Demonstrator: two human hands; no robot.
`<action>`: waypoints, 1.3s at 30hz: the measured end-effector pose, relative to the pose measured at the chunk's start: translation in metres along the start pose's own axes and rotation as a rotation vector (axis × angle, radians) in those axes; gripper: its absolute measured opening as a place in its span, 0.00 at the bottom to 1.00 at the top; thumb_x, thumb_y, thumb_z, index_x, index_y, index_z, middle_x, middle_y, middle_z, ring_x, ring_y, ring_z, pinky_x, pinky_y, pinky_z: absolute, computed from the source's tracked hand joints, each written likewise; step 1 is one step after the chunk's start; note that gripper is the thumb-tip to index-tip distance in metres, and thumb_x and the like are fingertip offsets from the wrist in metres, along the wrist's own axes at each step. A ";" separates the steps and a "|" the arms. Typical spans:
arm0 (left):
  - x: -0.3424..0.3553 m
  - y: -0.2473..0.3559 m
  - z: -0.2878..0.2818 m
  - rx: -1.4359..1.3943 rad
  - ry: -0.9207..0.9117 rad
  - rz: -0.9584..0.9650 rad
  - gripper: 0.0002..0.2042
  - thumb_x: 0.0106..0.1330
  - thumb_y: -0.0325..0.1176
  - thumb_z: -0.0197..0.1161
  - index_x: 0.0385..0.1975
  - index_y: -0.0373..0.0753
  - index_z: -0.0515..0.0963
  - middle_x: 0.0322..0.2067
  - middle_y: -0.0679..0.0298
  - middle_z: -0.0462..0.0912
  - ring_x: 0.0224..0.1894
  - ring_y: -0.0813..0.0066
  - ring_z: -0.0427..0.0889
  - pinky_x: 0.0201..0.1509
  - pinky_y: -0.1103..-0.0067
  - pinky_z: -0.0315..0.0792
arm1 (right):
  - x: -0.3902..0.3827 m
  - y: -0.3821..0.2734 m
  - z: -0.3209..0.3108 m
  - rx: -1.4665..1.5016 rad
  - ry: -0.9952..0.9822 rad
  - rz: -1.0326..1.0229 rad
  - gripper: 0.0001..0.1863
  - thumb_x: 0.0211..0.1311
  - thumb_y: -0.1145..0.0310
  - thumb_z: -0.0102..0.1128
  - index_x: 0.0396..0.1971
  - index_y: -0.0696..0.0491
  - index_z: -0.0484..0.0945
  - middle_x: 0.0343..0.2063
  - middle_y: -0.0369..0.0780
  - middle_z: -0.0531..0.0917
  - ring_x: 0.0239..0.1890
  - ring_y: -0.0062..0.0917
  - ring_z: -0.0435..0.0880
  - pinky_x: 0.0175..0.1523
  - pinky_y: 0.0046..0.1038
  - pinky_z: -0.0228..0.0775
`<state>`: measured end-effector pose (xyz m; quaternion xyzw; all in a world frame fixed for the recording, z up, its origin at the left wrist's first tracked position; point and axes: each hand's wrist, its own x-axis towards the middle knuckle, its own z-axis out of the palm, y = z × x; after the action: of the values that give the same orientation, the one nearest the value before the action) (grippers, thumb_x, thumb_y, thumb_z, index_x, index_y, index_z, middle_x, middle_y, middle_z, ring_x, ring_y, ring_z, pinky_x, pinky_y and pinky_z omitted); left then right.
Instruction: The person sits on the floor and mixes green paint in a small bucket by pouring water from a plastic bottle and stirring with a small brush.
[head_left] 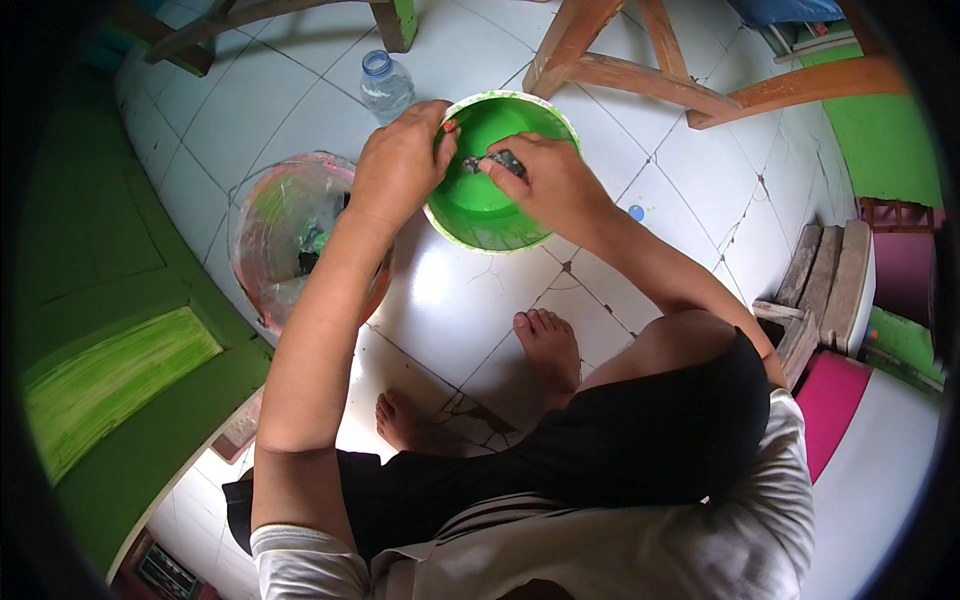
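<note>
A round bucket (468,236) with a white, green-spattered rim stands on the floor, with bright green paint (485,120) inside. My left hand (400,165) is closed over the bucket's left rim, its thumb on the inner side. Inside the bucket's mouth my right hand (550,180) pinches a small dark grey thing (510,162), partly hidden by the fingers. A greyish end of it shows over the paint; its kind I cannot make out.
A clear plastic bottle (387,88) with a blue neck stands behind my left hand. Left of the bucket is a translucent, reddish-stained tub (262,235) with dark and green bits. Wooden furniture legs (640,80) stand beyond. A green door panel (110,260) borders the left.
</note>
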<state>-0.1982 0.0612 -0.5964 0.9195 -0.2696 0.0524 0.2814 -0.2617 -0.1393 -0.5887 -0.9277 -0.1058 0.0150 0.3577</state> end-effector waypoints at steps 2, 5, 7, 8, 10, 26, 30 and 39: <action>0.000 0.000 -0.001 -0.005 0.010 0.002 0.10 0.64 0.32 0.62 0.44 0.38 0.77 0.42 0.53 0.83 0.40 0.49 0.84 0.44 0.60 0.78 | -0.003 -0.001 0.004 -0.043 -0.055 0.009 0.17 0.67 0.60 0.63 0.42 0.61 0.82 0.35 0.51 0.85 0.32 0.44 0.85 0.41 0.39 0.77; 0.000 0.003 -0.001 -0.051 -0.061 -0.074 0.16 0.64 0.32 0.65 0.51 0.40 0.78 0.46 0.51 0.83 0.45 0.46 0.82 0.49 0.60 0.76 | -0.012 0.005 0.001 -0.160 -0.101 -0.010 0.17 0.67 0.60 0.62 0.42 0.62 0.82 0.34 0.52 0.84 0.32 0.45 0.85 0.41 0.40 0.77; 0.001 0.004 -0.003 -0.047 -0.051 -0.064 0.15 0.64 0.32 0.65 0.50 0.40 0.78 0.45 0.51 0.83 0.45 0.46 0.82 0.49 0.60 0.76 | -0.015 0.004 -0.010 -0.241 -0.135 -0.017 0.17 0.67 0.60 0.62 0.41 0.62 0.82 0.34 0.52 0.84 0.33 0.45 0.85 0.41 0.40 0.77; 0.001 0.004 -0.004 -0.046 -0.046 -0.059 0.15 0.64 0.32 0.65 0.50 0.40 0.78 0.45 0.51 0.83 0.45 0.46 0.82 0.49 0.60 0.76 | -0.014 0.002 -0.015 -0.268 -0.126 -0.012 0.17 0.67 0.60 0.61 0.40 0.62 0.82 0.34 0.52 0.84 0.34 0.45 0.85 0.42 0.41 0.77; -0.001 0.003 -0.002 -0.015 -0.008 -0.026 0.12 0.64 0.33 0.63 0.45 0.38 0.77 0.41 0.52 0.83 0.41 0.48 0.83 0.46 0.60 0.77 | -0.013 -0.001 -0.024 -0.311 -0.081 0.002 0.16 0.67 0.60 0.60 0.36 0.62 0.82 0.34 0.51 0.84 0.36 0.46 0.85 0.44 0.42 0.78; 0.000 0.003 -0.001 -0.028 -0.064 -0.098 0.13 0.66 0.35 0.61 0.46 0.35 0.76 0.42 0.47 0.82 0.41 0.45 0.83 0.46 0.58 0.77 | -0.016 -0.012 -0.022 -0.330 -0.303 -0.067 0.16 0.69 0.60 0.57 0.42 0.58 0.82 0.38 0.48 0.83 0.41 0.43 0.84 0.48 0.41 0.77; 0.001 0.007 -0.003 -0.047 -0.085 -0.112 0.12 0.67 0.35 0.60 0.45 0.36 0.77 0.41 0.47 0.83 0.41 0.46 0.83 0.46 0.59 0.78 | -0.012 -0.007 -0.033 -0.494 -0.216 -0.053 0.14 0.68 0.62 0.59 0.39 0.60 0.82 0.37 0.47 0.83 0.38 0.41 0.85 0.43 0.40 0.79; 0.000 0.008 -0.002 -0.054 -0.053 -0.134 0.11 0.67 0.35 0.59 0.46 0.37 0.77 0.38 0.50 0.83 0.38 0.48 0.84 0.43 0.59 0.78 | -0.003 -0.005 -0.033 -0.651 -0.027 -0.198 0.11 0.65 0.64 0.60 0.37 0.58 0.82 0.32 0.45 0.82 0.35 0.37 0.86 0.37 0.35 0.81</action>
<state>-0.2019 0.0567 -0.5907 0.9287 -0.2160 0.0016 0.3015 -0.2621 -0.1581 -0.5614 -0.9782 -0.1993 -0.0419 0.0409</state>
